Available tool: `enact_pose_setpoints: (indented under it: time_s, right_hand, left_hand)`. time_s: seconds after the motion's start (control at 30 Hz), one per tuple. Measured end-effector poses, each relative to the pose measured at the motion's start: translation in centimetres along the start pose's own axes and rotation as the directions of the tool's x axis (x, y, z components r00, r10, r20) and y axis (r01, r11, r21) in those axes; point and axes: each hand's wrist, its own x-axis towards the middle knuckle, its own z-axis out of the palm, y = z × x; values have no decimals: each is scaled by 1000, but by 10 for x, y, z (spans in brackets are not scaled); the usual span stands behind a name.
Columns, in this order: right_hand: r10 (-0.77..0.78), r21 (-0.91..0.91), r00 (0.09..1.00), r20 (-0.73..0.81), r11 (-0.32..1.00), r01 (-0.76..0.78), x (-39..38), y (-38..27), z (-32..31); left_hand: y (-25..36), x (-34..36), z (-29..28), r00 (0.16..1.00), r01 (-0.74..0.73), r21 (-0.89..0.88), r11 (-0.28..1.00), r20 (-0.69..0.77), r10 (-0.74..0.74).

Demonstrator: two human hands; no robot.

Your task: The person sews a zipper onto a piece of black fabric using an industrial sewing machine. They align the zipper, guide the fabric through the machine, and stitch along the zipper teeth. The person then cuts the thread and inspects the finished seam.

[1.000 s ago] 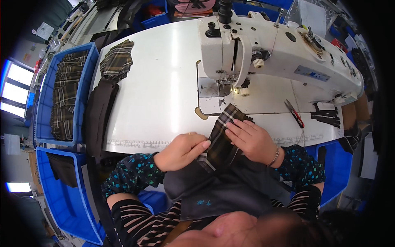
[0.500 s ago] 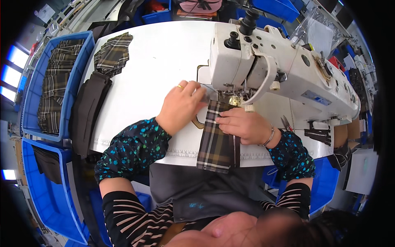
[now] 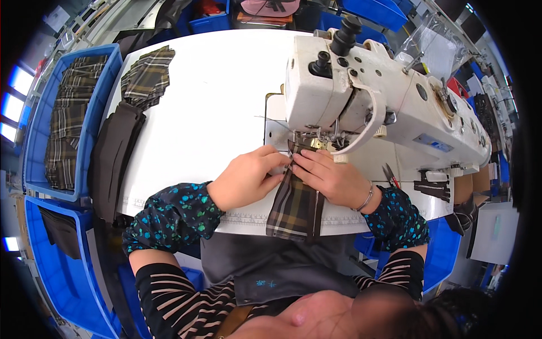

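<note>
A plaid fabric piece (image 3: 287, 209) with a dark strip along its right side lies lengthwise, its far end at the presser foot of the white sewing machine (image 3: 316, 90). My left hand (image 3: 243, 179) pinches that fabric's left edge just in front of the foot. My right hand (image 3: 330, 178) rests on top of the same piece, fingers extended toward the left fingertips. Red-handled snips (image 3: 395, 181) and several short black strips (image 3: 432, 191) are to the right.
A blue bin of plaid pieces (image 3: 73, 118) stands at the left, with another blue bin (image 3: 59, 271) below it. Loose plaid pieces (image 3: 147, 73) and dark fabric (image 3: 113, 158) lie at the table's (image 3: 214, 85) left end. More blue bins (image 3: 372, 11) sit behind.
The plaid piece moved from the front edge up under the machine's foot. My left hand went up to the needle area, then slightly down onto the fabric; my right hand moved with the piece.
</note>
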Motion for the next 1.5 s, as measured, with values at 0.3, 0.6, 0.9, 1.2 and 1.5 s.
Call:
enact_pose_setpoints:
  time_s: [0.3,0.6,0.9,1.2,1.5]
  right_hand:
    - [108,-152,994,3,983,-106,-5,-10,1]
    - [13,-181,994,-108,983,-32,-6,4,6]
    - [-42,-273,987,-155,962,-2,1,5,12]
    - [50,-214,991,-126,974,-77,3,3,3]
    - [84,-223,984,-157,968,-119,-3,17,25]
  left_hand:
    - [3,-2,23,966,-175,560,810,-61,251]
    - [10,-3,27,967,-167,569,805,-64,246]
    - [13,-2,25,977,-112,549,828,-91,192]
    - [14,2,23,977,-144,580,802,-43,207]
    - [3,17,19,974,-135,584,800,-71,216]
